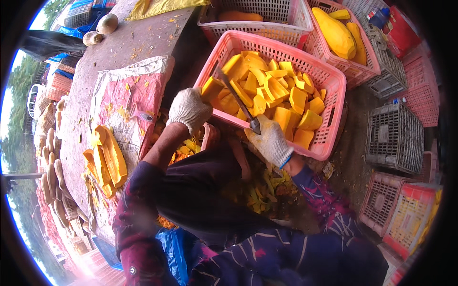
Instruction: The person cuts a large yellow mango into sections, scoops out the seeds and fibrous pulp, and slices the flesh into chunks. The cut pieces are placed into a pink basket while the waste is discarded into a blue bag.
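My left hand [190, 109], in a white knitted glove, grips a piece of orange pumpkin [212, 88] above the near left rim of a pink plastic crate [334, 85]. In my gloved right hand [269, 139] is a long-bladed knife [234, 92], its dark handle in my fist and its blade pointing up and left beside the held piece. Cut pumpkin chunks [275, 87] fill much of the crate below the blade. On the table to the left lie long peeled pumpkin slices [107, 159], and near them a peeler [143, 115] rests on a red and white sack [121, 89].
Behind the pink crate stands a pale crate [257, 26]; another crate [340, 68] holds peeled whole pumpkins [334, 32]. Grey crates [393, 137] line the right. Peelings [263, 193] litter the floor below me. Unpeeled pumpkins [107, 24] sit at the table's far end.
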